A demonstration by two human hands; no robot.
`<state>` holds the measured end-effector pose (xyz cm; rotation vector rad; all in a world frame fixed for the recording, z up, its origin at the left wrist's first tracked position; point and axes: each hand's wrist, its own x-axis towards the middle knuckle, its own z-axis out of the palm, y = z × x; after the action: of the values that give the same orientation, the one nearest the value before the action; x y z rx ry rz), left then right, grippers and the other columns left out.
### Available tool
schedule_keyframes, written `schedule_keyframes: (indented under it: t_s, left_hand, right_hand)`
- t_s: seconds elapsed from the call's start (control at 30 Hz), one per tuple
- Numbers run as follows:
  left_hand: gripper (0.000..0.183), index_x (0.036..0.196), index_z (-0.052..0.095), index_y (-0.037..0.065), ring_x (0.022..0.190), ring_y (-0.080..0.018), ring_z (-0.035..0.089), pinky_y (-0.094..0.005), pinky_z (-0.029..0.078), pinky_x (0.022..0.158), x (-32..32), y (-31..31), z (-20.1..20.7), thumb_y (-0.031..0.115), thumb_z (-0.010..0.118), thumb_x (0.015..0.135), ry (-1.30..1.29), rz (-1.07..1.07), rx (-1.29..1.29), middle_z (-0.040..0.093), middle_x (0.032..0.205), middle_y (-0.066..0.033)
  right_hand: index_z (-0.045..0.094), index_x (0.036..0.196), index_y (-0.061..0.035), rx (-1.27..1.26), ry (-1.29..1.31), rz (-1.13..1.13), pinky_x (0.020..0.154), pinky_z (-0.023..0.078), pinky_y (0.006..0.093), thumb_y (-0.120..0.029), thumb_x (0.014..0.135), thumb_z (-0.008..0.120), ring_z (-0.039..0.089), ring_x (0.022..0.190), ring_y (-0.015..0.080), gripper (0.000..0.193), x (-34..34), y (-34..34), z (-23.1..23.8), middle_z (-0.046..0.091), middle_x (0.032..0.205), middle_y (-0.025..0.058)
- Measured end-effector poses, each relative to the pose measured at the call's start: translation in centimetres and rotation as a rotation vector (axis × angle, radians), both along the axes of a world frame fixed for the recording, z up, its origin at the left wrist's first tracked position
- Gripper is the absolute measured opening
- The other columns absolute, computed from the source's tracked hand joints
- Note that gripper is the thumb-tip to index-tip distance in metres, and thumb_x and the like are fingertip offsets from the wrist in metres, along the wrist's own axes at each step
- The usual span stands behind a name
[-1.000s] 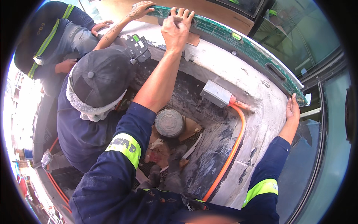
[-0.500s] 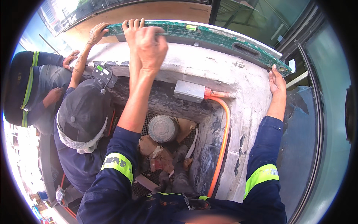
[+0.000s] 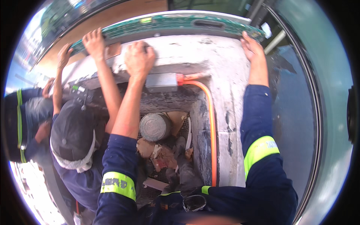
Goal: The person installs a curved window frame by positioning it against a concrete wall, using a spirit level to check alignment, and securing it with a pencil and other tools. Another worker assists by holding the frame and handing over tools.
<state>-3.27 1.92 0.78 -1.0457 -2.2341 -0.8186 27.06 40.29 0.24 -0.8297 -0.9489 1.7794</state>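
A long green spirit level (image 3: 168, 24) lies along the far side of the pale plastered ledge (image 3: 180, 47). My right hand (image 3: 255, 48) grips its right end, one finger raised against the green face. On the ledge's near edge rests my left hand (image 3: 139, 60), closed with knuckles up; its fingertips are hidden, and whatever they may hold cannot be made out. Farther left, a co-worker's hands (image 3: 94, 44) touch the level's left part. Beside those hands a small brownish flat piece (image 3: 113, 50) sits between level and ledge.
Below the ledge, a grey metal box (image 3: 162, 81) feeds an orange conduit (image 3: 210, 123). A round bucket (image 3: 154, 126) and torn cardboard (image 3: 159, 153) lie in the pit. The capped co-worker (image 3: 73, 123) crouches close on my left; a glass panel (image 3: 294, 123) borders my right.
My left hand has come down from before the level onto the ledge. The co-worker's hands have spread along the level's left part. The whole view has shifted.
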Motion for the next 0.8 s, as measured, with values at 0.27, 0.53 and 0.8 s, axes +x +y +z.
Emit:
schedule_keyframes:
  t_s: [0.27, 0.53, 0.8]
  left_hand:
    - [0.017, 0.093, 0.08, 0.013, 0.106, -0.0358, 0.071, -0.0496, 0.056, 0.093, 0.9, 0.1, 0.6, 0.02, 0.066, 0.088, -0.027, 0.031, -0.001, 0.078, 0.11, -0.0098]
    - [0.018, 0.098, 0.079, 0.013, 0.109, -0.0354, 0.07, -0.0492, 0.054, 0.097, -0.2, 0.2, -0.1, 0.023, 0.065, 0.091, 0.004, 0.031, -0.064, 0.075, 0.11, -0.0113]
    - [0.074, 0.153, 0.054, 0.018, 0.14, -0.0339, 0.055, -0.0551, 0.04, 0.115, 4.6, 7.3, 5.3, 0.018, 0.078, 0.083, 0.552, -0.22, -0.19, 0.06, 0.147, -0.0137]
  right_hand:
    - [0.07, 0.112, -0.005, -0.051, 0.14, -0.034, 0.095, 0.064, 0.0395, -0.005, 0.092, 0.087, 0.071, 0.101, 0.0221, 0.027, -0.6, -1.6, 0.3, 0.075, 0.106, 0.0068]
    - [0.066, 0.112, 0.0002, -0.04, 0.297, -0.04, 0.087, 0.07, 0.0468, -0.003, 0.098, 0.079, 0.071, 0.1, 0.0271, 0.019, -1.0, -1.7, -0.2, 0.071, 0.106, 0.0112]
    - [0.069, 0.101, -0.0045, -0.053, 0.248, -0.153, 0.076, 0.071, 0.0425, -0.005, 0.097, 0.081, 0.062, 0.075, 0.0149, 0.012, -2.1, -1.0, -0.4, 0.062, 0.087, -0.0021]
